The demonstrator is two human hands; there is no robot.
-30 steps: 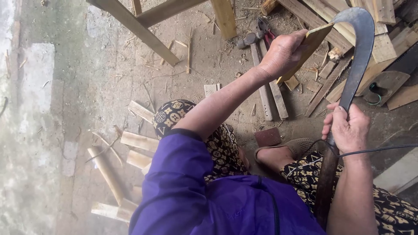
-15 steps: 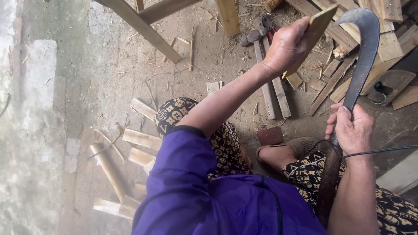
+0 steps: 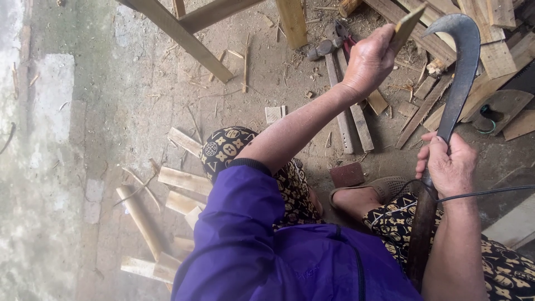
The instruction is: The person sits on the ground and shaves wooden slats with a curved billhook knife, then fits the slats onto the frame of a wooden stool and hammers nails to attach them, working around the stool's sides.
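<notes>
Hands grip a curved steel sickle (image 3: 460,72) and flat wooden slat (image 3: 407,25).

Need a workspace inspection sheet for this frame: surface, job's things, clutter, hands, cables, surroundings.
Surface: dirt floor, strewn with chips and splinters.
Job's things: curved blade on a long handle, raised; thin wood strip held up beside it, apart from the blade.
Clutter: split wood pieces by the knee; hammer and slats ahead; small reddish block.
Hands: left hand shut on the strip; right hand shut on the blade's handle.
Cables: thin black cable crossing the right wrist.
Surroundings: wooden frame legs above; stacked planks top right; sandal on the foot.
</notes>
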